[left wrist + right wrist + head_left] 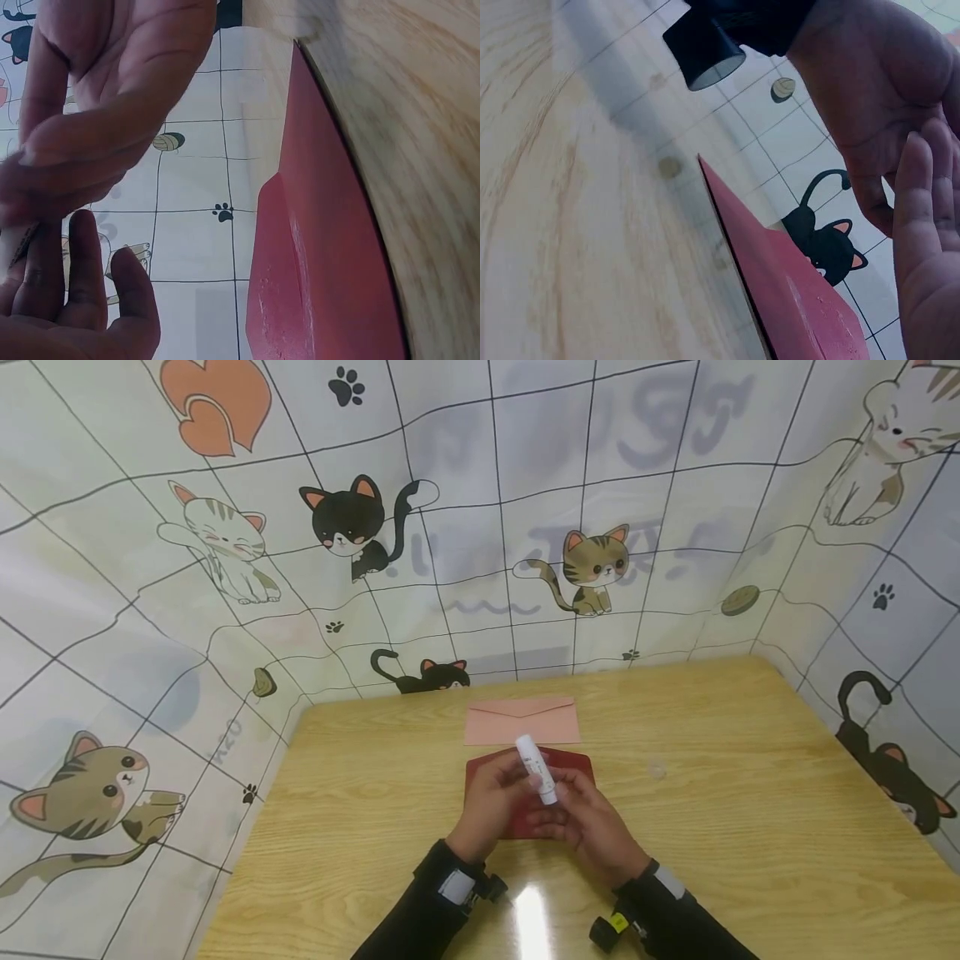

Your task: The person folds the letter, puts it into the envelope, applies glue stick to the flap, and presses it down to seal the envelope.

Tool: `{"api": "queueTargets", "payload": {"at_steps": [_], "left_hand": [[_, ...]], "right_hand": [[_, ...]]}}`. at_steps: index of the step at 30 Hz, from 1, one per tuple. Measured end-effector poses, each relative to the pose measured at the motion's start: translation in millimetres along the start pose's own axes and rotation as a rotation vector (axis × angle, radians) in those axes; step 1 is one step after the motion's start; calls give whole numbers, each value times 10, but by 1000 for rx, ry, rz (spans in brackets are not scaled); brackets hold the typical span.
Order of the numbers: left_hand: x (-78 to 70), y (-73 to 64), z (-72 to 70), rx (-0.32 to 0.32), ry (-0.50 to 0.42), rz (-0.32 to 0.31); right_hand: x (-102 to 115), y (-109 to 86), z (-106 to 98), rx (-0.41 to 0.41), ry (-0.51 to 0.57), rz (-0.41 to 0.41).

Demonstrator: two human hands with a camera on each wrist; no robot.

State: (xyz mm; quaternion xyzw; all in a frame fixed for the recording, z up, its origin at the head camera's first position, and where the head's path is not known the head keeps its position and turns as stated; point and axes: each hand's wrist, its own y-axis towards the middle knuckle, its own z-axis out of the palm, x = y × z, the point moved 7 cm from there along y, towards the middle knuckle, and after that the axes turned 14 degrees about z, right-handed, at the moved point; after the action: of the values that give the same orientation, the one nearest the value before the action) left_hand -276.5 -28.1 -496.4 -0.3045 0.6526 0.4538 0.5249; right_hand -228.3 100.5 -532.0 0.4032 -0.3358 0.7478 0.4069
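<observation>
A white glue stick (pixel 535 767) is held up at a tilt between my two hands, above the red envelope (pixel 519 825). My left hand (pixel 491 802) grips its middle, with the thumb across the front and the fingers behind. On the lower end are the thumb and fingers of my right hand (pixel 592 827). In the left wrist view the envelope's flap (pixel 276 277) stands unfolded, with shiny streaks along it. Most of the glue stick is hidden by the hands in both wrist views.
A closed pink envelope (pixel 521 727) lies just beyond the red one. To the right is a small clear round piece (pixel 657 769) on the wooden table (pixel 750 827). A cat-patterned sheet (pixel 480 527) hangs behind and at both sides.
</observation>
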Motion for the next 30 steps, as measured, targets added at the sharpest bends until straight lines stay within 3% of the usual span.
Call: {"api": "queueTargets", "payload": {"at_steps": [4, 16, 21, 27, 30], "left_hand": [[2, -5, 1, -10, 27, -1], [26, -11, -1, -84, 55, -15], [28, -8, 15, -77, 39, -5], [47, -3, 64, -60, 1, 19], [61, -51, 41, -56, 21, -2]], "right_hand": [[20, -10, -38, -28, 19, -30], [31, -27, -204, -326, -42, -95], [65, -31, -214, -432, -163, -115], [171, -82, -147, -494, -399, -162], [160, -98, -111, -508, -485, -163]]}}
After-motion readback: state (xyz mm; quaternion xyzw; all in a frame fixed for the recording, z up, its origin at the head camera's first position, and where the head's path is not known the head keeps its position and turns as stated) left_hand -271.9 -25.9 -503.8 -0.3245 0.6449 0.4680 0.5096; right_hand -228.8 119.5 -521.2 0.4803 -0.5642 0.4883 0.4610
